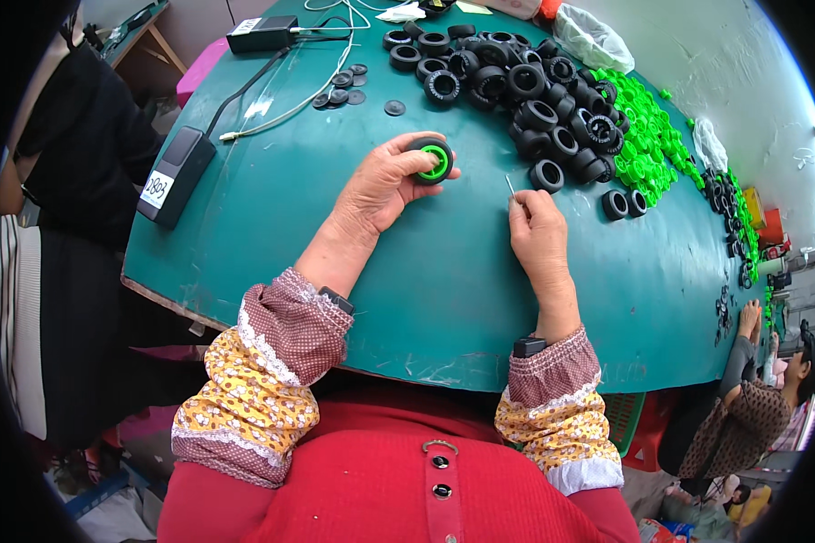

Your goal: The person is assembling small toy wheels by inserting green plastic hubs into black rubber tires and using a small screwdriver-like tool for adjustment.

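Note:
My left hand (378, 187) is closed around a small toy wheel (443, 156), a black tyre with a bright green hub in it. Its thumb presses against the hub's face, and the hub is turned partly to the right. Over the table to its right, my right hand (541, 237) pinches a thin, pale metal pin (509, 184) that points up from the fingertips. The pin is apart from the wheel. Just beyond the right hand lies a loose black tyre (546, 176). Flat black discs (395, 108) lie on the table farther off to the left.
A heap of black tyres (525, 81) covers the back of the green table (426, 299), beside a pile of green hubs (643, 127). At left are black power boxes (177, 176) and a white cable (290, 113). A co-worker (743, 407) sits at right.

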Tool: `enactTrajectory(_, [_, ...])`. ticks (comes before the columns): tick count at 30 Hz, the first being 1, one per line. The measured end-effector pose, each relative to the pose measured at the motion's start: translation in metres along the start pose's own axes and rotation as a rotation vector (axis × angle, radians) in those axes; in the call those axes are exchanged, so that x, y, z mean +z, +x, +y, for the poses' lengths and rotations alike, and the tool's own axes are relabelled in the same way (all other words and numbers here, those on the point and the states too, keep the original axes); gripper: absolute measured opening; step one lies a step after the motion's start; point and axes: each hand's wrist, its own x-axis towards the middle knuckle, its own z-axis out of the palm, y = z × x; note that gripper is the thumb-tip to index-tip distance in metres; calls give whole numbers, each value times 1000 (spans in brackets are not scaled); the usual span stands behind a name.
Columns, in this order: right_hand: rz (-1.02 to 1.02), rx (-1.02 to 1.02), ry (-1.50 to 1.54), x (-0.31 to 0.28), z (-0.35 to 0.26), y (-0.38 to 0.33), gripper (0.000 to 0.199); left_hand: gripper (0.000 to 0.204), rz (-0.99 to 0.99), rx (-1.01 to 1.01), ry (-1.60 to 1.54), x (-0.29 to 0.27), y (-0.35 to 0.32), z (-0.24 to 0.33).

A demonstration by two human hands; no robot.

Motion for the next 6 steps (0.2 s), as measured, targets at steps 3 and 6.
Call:
enactTrajectory(3, [-20,183,535,-5,-16,2,12,32,7,-45,135,8,-2,-3])
enactTrajectory(6, [-404,421,1057,-21,-29,1,21,37,-4,-31,339,11,0,-9])
